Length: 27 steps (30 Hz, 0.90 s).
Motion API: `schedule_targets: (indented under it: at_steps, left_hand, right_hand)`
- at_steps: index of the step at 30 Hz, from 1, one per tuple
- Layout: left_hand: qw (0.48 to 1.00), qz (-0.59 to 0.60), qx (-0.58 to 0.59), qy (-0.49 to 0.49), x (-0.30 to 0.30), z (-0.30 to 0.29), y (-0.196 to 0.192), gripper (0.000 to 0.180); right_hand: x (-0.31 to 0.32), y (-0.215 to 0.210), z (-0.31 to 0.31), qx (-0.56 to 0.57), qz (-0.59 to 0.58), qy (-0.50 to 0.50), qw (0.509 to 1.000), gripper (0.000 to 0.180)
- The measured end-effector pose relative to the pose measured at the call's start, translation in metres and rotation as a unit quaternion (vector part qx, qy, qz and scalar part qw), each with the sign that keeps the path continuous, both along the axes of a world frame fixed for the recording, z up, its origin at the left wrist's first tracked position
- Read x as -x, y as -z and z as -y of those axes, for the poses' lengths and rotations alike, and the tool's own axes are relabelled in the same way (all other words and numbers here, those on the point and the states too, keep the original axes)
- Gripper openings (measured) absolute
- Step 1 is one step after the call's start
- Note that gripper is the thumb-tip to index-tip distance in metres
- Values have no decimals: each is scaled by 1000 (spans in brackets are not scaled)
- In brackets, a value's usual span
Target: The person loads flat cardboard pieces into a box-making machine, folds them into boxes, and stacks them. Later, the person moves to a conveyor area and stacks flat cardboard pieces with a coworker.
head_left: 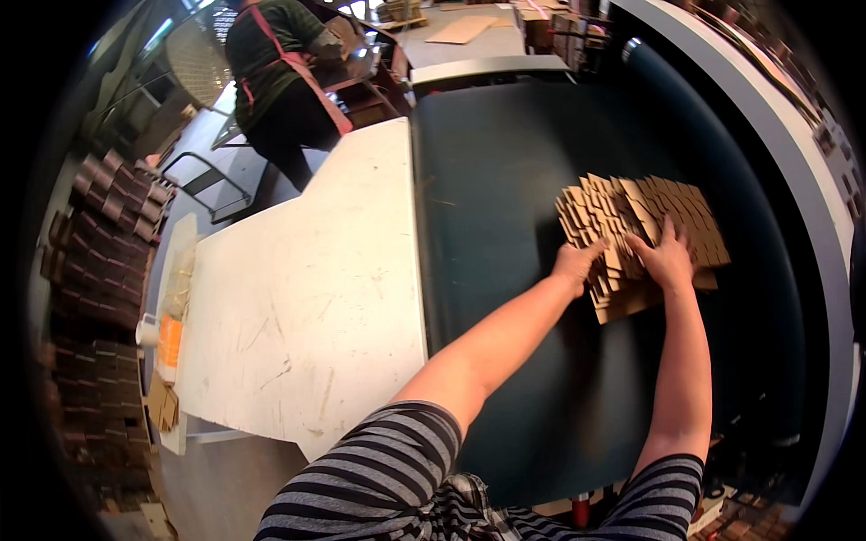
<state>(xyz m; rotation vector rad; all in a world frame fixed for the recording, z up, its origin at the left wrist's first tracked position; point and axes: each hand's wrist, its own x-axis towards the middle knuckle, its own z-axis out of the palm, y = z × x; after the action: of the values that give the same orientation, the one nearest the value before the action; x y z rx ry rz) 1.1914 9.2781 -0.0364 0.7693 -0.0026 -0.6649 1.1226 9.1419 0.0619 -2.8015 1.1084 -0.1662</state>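
A brown cardboard divider grid (639, 215), made of many interlocked slotted strips, rests on the dark green conveyor belt (505, 198). It looks partly folded over, with its strips slanting. My left hand (577, 267) grips its near left edge; the thumb lies on top and the other fingers are mostly hidden. Against the near right part of the cardboard lies my right hand (667, 260), fingers spread and thumb apart. A flat cardboard flap (624, 301) sticks out below the grid between my wrists.
A white, scuffed side table (298, 307) adjoins the belt on the left. Stacked brown cardboard (99, 270) stands at far left, near an orange packet (170, 341). Beyond the table, a person (280, 81) works by a cart (209, 185). A white machine frame (812, 207) curves along the right.
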Motion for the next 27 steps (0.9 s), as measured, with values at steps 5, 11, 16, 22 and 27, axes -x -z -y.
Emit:
schedule_targets:
  at_steps: [5, 11, 16, 22, 27]
  left_hand:
    - [1000, -5, 16, -8, 4, -17, -15, 32]
    - [995, 91, 35, -21, 9, -23, -18, 34]
    - [996, 82, 17, -13, 11, -15, -9, 38]
    - [997, 38, 17, 63, 11, -29, -18, 36]
    - [997, 8, 58, 57, 10, -35, -13, 37]
  right_hand:
    - [7, -13, -16, -30, -5, -26, 999, 107]
    - [4, -25, -30, -44, -2, -35, 998, 112]
    - [6, -8, -12, -81, 39, -62, 994, 110]
    - [16, -19, -35, -24, -12, -52, 998, 107]
    - [17, -40, -53, -34, -17, -37, 999, 103]
